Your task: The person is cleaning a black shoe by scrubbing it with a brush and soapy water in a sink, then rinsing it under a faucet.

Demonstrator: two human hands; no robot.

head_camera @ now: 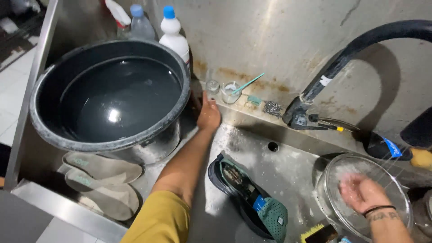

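A scuffed stainless-steel sink [288, 175] with a rust-stained steel back wall [270, 40] fills the view, and a large round dark plastic tub of water [110, 96] takes up its left side, crowding the ledge. A thick black hose [360, 49] arcs from the right down to a metal tap [299, 114]. Two beige shoe insoles [101, 177] lie stacked below the tub, and a dark sneaker with a teal heel [247, 198] lies on its side in the basin middle. At right a clear glass bowl [400, 193] sits under running water; the right hand [362, 191] is open inside it, fingers spread, grasping nothing. The left hand [208, 114] reaches flat to the ledge, unclenched, just beside the tub rim and near a small clear glass cup holding a teal toothbrush [231, 91]. White plastic bottles with blue caps [173, 33] stand behind the tub.
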